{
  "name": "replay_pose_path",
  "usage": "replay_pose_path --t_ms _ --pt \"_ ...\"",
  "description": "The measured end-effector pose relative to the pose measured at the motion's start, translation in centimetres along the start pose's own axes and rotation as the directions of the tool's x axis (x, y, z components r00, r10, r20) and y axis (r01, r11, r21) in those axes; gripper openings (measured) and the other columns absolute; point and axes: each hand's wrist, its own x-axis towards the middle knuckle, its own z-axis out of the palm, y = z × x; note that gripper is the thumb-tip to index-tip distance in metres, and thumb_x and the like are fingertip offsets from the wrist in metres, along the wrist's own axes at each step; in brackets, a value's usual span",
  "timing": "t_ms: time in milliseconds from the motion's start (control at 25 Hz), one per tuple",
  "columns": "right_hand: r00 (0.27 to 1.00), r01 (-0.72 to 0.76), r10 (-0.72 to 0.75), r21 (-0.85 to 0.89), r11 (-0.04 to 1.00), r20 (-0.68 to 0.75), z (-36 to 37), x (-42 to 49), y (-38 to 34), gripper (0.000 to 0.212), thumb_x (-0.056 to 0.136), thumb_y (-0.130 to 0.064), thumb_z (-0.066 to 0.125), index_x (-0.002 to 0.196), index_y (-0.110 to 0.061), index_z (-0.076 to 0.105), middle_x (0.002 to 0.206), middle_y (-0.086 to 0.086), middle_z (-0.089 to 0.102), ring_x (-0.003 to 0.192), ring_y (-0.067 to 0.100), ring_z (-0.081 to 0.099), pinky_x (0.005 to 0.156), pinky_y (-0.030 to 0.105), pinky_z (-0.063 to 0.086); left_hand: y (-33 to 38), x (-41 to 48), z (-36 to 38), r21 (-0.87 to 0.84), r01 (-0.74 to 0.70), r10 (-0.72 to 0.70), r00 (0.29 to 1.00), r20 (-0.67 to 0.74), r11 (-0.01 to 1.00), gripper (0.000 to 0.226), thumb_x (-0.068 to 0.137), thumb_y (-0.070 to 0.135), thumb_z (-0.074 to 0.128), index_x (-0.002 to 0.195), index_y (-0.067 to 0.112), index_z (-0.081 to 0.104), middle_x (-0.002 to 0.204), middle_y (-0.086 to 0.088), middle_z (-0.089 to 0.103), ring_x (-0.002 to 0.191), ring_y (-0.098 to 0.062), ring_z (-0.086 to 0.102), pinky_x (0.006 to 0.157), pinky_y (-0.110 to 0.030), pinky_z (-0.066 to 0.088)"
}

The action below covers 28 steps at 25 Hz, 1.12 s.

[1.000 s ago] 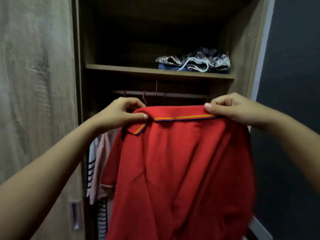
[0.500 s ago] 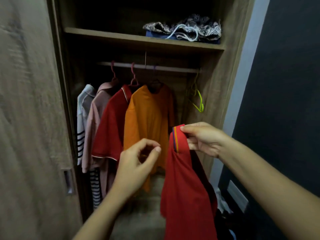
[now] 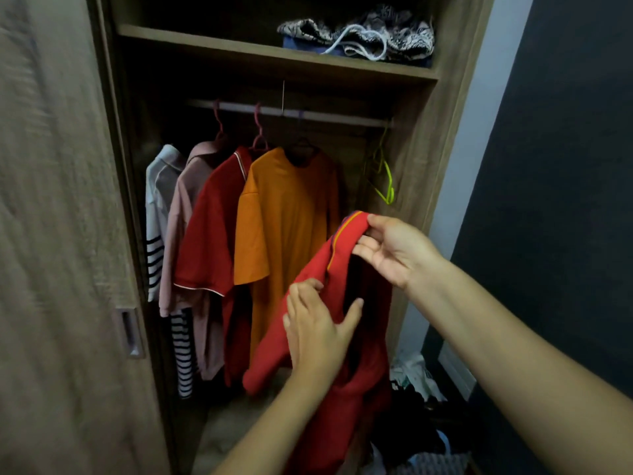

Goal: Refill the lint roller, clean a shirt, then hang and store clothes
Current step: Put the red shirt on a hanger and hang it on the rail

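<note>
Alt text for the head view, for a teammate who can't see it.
A red polo shirt is held before an open wardrobe: the right hand pinches its striped collar, the left hand rests on the fabric. An orange T-shirt and other shirts hang on the rail beside an empty green hanger.

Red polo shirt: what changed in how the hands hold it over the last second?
The left hand let go of the collar, then came back to lie on the red polo shirt below it. The right hand kept its pinch on the collar and lowered the shirt, which now hangs bunched, not spread. The orange shirt, green hanger and shelf pile stayed put.
</note>
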Motion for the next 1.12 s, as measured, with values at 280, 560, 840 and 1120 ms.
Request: replay_pose_path --t_ms 280,560,840,1120 --pt "0.965 0.233 -0.257 -0.283 0.930 -0.051 -2.2 -0.4 1.2 0.023 0.097 -0.014 0.043 0.075 -0.019 0.048 0.069 -0.004 0.061 0.066 0.007 0.056 0.063 0.020 0.045 0.2 4.9 -4.0 -0.075 -0.167 0.155 0.976 -0.152 0.983 0.021 0.078 0.015 0.050 0.097 0.011 0.058 0.092 -0.006 0.064 0.085 -0.027 0.060 0.076 -0.033 0.043" --pt "0.529 0.411 -0.475 -0.702 -0.582 0.704 -8.9 1.3 7.4 0.063 0.053 -0.006 0.069 0.114 -0.019 0.060 0.119 0.008 0.059 0.108 0.026 0.046 0.093 0.037 0.030 1.5 11.1 -8.7 -0.213 -0.149 0.095 0.965 -0.243 0.966 0.017 0.078 0.006 0.061 0.085 0.022 0.059 0.073 0.016 0.058 0.061 -0.001 0.050 0.066 -0.019 0.042" --pt "0.883 0.438 -0.055 -0.860 -0.262 0.467 -11.8 0.8 3.9 0.042 0.075 -0.002 0.062 0.102 -0.032 0.070 0.133 0.000 0.047 0.121 0.021 0.048 0.100 0.040 0.043 -6.8 12.2 -10.6 0.078 -0.058 0.053 0.997 0.060 0.995 0.043 0.058 -0.018 0.051 0.056 0.023 0.062 0.095 -0.009 0.066 0.088 -0.012 0.056 0.077 -0.014 0.040" --pt "0.930 0.257 -0.244 -0.961 -0.102 0.275 -10.5 0.7 1.9 0.021 0.076 -0.014 0.065 0.090 -0.025 0.076 0.095 -0.004 0.074 0.078 0.007 0.062 0.072 0.009 0.047 -7.8 11.2 -8.9 0.294 -0.261 0.176 0.942 0.287 0.919 0.039 0.064 -0.010 0.050 0.088 0.006 0.076 0.108 -0.015 0.070 0.105 -0.028 0.065 0.091 -0.036 0.049"
